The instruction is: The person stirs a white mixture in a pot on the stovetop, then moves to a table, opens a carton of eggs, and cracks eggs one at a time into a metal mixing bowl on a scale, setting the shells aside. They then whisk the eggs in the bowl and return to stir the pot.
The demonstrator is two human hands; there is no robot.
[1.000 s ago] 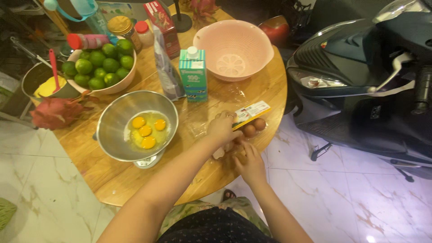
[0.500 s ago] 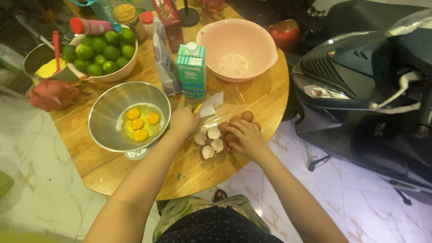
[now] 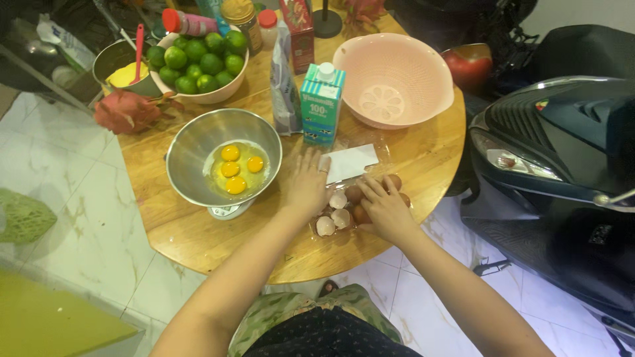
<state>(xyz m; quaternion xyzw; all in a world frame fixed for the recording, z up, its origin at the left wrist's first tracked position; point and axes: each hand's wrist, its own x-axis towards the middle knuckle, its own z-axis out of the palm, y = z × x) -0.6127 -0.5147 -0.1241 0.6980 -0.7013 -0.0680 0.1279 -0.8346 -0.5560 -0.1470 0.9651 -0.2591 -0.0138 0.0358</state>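
Steel mixing bowl point(image 3: 198, 149) with four yolks sits left of the flat, empty left hand point(image 3: 307, 185). Just right of it, the right hand point(image 3: 385, 210) closes loosely on a brown egg point(image 3: 360, 214) in the clear egg tray point(image 3: 390, 158), beside broken eggshells point(image 3: 334, 213). Lifting the egg straight up with a light pinch would likely avoid cracking it.

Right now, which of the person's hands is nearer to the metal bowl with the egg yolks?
Left. The left hand lies flat on the table just beside the metal bowl, right of its rim. The right hand is farther off, on the egg carton.
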